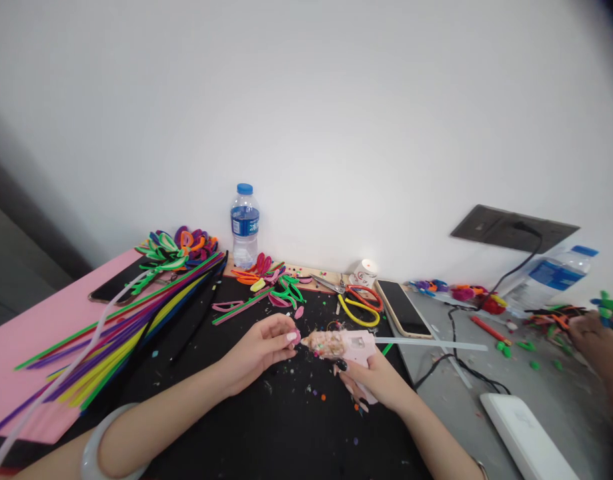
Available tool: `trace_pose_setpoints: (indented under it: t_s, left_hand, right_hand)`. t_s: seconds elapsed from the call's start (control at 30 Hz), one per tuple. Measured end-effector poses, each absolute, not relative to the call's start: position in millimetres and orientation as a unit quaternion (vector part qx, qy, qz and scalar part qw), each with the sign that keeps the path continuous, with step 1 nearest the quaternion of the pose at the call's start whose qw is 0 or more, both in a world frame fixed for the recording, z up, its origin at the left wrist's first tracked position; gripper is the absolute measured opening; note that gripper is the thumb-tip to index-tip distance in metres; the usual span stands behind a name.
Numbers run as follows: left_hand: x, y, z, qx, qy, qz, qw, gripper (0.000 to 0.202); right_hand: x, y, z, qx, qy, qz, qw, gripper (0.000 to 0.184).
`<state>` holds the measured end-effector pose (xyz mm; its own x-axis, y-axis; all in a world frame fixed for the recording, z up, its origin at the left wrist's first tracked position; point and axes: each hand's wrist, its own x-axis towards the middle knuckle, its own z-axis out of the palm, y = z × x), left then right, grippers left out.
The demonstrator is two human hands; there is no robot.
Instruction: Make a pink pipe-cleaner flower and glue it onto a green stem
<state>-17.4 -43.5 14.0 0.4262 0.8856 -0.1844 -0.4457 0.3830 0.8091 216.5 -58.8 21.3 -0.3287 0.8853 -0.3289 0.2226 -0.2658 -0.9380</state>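
In my right hand (363, 380) is a pale pink hot glue gun (359, 341), its front crusted with dried glue and fluff. A long translucent glue stick (436, 343) sticks out of its back toward the right. The nozzle points left at a small pink fuzzy piece (295, 337), pinched between the thumb and fingers of my left hand (266, 347). Tip and piece are very close; whether they touch I cannot tell. Just beyond lie pink and green pipe-cleaner loops (289, 290) and scissors with yellow handles (359, 312).
Pipe cleaners (131, 333) fan out at left beside a flower-like bundle (179, 247). A water bottle (245, 227) stands by the wall. Orange-handled scissors (369, 297), a phone (403, 308) and a white power bank (523, 427) lie to the right. Another person's hand (593, 333) is at far right.
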Motion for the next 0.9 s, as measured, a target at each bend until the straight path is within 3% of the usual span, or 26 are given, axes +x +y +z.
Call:
trace_pose_setpoints:
  t_s: [0.2, 0.43, 0.9]
  left_hand:
    - [-17.6, -44.6, 15.8, 0.345, 0.317, 0.432, 0.771, 0.015]
    - [-17.3, -44.1, 17.3, 0.347, 0.321, 0.422, 0.774, 0.015]
    - [-17.6, -44.7, 14.2, 0.363, 0.319, 0.409, 0.774, 0.015]
  right_hand:
    - [217.1, -58.2, 20.2, -0.51, -0.54, 0.614, 0.268, 0.047]
    - [222.1, -55.0, 10.6, -0.495, -0.532, 0.625, 0.284, 0.067]
    - [220.4, -56.6, 13.2, -0.501, -0.536, 0.619, 0.281, 0.043]
